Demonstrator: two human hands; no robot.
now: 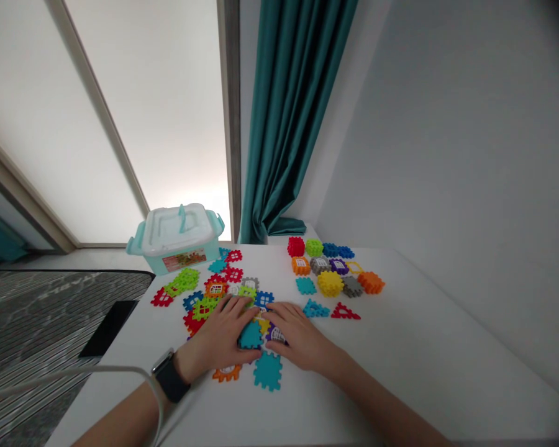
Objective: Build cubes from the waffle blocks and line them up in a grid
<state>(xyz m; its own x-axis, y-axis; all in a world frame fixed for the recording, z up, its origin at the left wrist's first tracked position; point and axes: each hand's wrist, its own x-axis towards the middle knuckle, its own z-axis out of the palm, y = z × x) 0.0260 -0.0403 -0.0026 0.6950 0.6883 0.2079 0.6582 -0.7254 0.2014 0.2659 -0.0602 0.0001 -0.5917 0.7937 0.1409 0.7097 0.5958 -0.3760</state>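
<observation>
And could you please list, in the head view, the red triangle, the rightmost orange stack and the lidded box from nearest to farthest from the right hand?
1. Red triangle: right of the right hand.
2. Rightmost orange stack: right, farther back.
3. Lidded box: far left of the table.

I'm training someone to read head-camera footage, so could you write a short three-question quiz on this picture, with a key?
1. Multiple choice: on which wrist is the watch worn? A) right B) left C) both
2. True or false: both hands are resting on the lidded box.
3. Compare: which lies nearer the person, the yellow stack or the red triangular piece?

Key:
1. B.
2. False: the left hand and the right hand are both at the toy pieces on the table.
3. The red triangular piece.
</observation>
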